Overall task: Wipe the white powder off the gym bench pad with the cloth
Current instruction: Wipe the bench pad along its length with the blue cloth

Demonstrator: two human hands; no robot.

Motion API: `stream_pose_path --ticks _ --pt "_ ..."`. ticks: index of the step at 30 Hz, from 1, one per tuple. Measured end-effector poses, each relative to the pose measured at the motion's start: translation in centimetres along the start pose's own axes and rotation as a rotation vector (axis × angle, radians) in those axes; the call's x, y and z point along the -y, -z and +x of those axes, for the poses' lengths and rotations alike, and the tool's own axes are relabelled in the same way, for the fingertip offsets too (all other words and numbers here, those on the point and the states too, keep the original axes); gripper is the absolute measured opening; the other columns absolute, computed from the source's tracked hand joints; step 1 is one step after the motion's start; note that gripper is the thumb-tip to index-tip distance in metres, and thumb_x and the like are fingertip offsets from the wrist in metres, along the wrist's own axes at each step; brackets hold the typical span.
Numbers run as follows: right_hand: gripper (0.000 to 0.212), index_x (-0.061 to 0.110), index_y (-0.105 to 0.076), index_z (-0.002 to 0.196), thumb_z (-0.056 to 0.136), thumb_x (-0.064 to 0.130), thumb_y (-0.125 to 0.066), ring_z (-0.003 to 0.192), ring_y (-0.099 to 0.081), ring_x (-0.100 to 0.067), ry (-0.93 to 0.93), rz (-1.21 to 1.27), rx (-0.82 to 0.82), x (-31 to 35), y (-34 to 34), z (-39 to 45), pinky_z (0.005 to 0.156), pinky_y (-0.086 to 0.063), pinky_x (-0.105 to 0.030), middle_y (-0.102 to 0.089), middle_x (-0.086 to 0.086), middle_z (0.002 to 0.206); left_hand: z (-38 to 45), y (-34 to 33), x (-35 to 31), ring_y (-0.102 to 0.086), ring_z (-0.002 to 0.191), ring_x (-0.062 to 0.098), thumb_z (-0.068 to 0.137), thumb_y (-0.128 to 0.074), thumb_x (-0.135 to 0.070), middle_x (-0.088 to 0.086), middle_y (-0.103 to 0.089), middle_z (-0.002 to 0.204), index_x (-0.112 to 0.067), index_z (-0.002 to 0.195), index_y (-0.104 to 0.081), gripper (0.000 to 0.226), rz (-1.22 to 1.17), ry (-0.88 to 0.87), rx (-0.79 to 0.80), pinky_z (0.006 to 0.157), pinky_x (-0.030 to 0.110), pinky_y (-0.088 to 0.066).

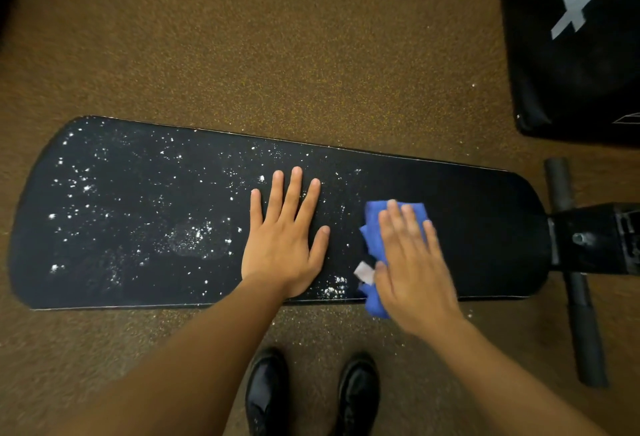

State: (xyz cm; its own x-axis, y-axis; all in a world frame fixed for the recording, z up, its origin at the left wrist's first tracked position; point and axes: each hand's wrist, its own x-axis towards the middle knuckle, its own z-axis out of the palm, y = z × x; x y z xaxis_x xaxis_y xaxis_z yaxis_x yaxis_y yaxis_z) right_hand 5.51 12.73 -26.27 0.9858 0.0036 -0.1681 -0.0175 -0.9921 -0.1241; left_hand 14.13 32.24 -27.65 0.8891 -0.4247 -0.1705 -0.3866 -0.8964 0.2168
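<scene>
White powder [187, 236] speckles the left and middle of the black pad [485, 227]. The left hand [285, 238] lies flat mid-pad, fingers spread. The right hand [414, 262] presses the blue cloth [374, 224] flat just beside it, fingers straight, blurred.

On the worktop [485, 200], the left hand [284, 245] lies flat left of the cloth [375, 227], with powder [187, 234] scattered further left.

Speckled brown rubber floor [277, 37]
</scene>
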Motion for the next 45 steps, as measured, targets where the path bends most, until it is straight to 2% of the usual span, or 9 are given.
stream_pose_path --ticks 5,11,14,22,25,30,37,42,45 --pt "0.066 0.003 -0.012 0.152 0.093 0.026 -0.032 0.149 0.000 -0.028 -0.361 0.092 -0.062 -2.5 1.6 8.2 0.120 0.000 -0.048 -0.007 -0.014 0.162 0.0 0.0 -0.1 0.019 0.149 0.024 0.099 -0.017 -0.053 0.002 0.011 0.165 -0.026 0.157 0.001 0.067 0.020 0.008 0.000 0.120 0.054 0.003" --pt "0.072 0.001 -0.017 0.151 0.092 0.043 -0.013 0.148 -0.007 -0.029 -0.043 0.054 -0.025 3.6 0.6 6.6 0.119 -0.009 -0.051 -0.013 -0.016 0.160 0.0 -0.1 -0.1 0.012 0.151 0.025 0.097 -0.020 -0.051 0.003 0.004 0.165 -0.024 0.157 -0.007 0.067 0.005 0.008 -0.013 0.120 0.055 -0.001" --pt "0.068 0.003 -0.019 0.151 0.092 0.036 -0.024 0.148 -0.008 -0.028 0.083 0.015 -0.004 2.8 -0.3 1.4 0.118 -0.012 -0.050 -0.015 -0.014 0.160 0.0 -0.1 -0.1 0.012 0.151 0.024 0.098 -0.020 -0.051 0.003 0.004 0.165 -0.024 0.157 -0.007 0.067 0.011 0.012 -0.016 0.120 0.054 -0.001" --pt "0.070 0.003 -0.009 0.152 0.089 0.034 -0.017 0.149 0.000 -0.029 -0.264 0.033 -0.069 0.3 1.2 9.7 0.119 -0.001 -0.051 -0.007 -0.015 0.161 0.0 -0.2 -0.2 0.014 0.150 0.023 0.098 -0.019 -0.052 0.002 0.006 0.165 -0.026 0.157 -0.004 0.066 0.012 0.016 -0.022 0.120 0.054 0.000" --pt "0.076 0.002 -0.011 0.152 0.086 0.040 -0.003 0.149 -0.001 -0.028 -0.139 0.051 -0.051 3.1 0.9 9.4 0.119 -0.001 -0.050 -0.007 -0.015 0.161 -0.1 -0.2 0.0 0.013 0.151 0.023 0.098 -0.019 -0.052 0.002 0.004 0.165 -0.025 0.157 -0.008 0.066 0.005 0.012 -0.026 0.120 0.054 0.000" --pt "0.068 0.002 -0.021 0.151 0.091 0.034 -0.026 0.148 -0.011 -0.029 0.098 0.021 -0.004 2.1 0.0 1.0 0.117 -0.014 -0.051 -0.018 -0.015 0.159 -0.1 -0.1 0.0 0.014 0.150 0.023 0.098 -0.020 -0.051 0.002 0.005 0.165 -0.025 0.157 -0.006 0.066 0.013 0.010 -0.022 0.120 0.053 0.002" --pt "0.066 0.004 -0.008 0.152 0.096 0.029 -0.031 0.149 0.003 -0.028 -0.349 0.080 -0.072 -1.5 1.1 8.8 0.119 0.001 -0.049 -0.004 -0.013 0.162 -0.1 -0.1 -0.1 0.016 0.150 0.024 0.099 -0.019 -0.051 0.002 0.008 0.165 -0.026 0.157 -0.002 0.066 0.021 0.011 -0.015 0.120 0.053 0.003" --pt "0.070 0.002 -0.015 0.152 0.092 0.038 -0.012 0.149 -0.004 -0.029 -0.067 0.048 -0.046 4.2 0.2 7.4 0.119 -0.007 -0.052 -0.010 -0.015 0.161 0.0 -0.2 0.0 0.013 0.151 0.024 0.098 -0.018 -0.051 0.002 0.004 0.165 -0.025 0.157 -0.007 0.066 0.003 0.004 -0.015 0.120 0.053 0.001" --pt "0.067 0.004 -0.018 0.152 0.093 0.036 -0.020 0.149 -0.007 -0.027 0.095 0.026 -0.008 2.9 -0.1 2.0 0.119 -0.011 -0.050 -0.014 -0.013 0.160 0.0 -0.1 0.0 0.014 0.150 0.024 0.098 -0.017 -0.050 0.002 0.006 0.165 -0.025 0.157 -0.004 0.065 0.011 0.004 -0.015 0.120 0.053 0.002"
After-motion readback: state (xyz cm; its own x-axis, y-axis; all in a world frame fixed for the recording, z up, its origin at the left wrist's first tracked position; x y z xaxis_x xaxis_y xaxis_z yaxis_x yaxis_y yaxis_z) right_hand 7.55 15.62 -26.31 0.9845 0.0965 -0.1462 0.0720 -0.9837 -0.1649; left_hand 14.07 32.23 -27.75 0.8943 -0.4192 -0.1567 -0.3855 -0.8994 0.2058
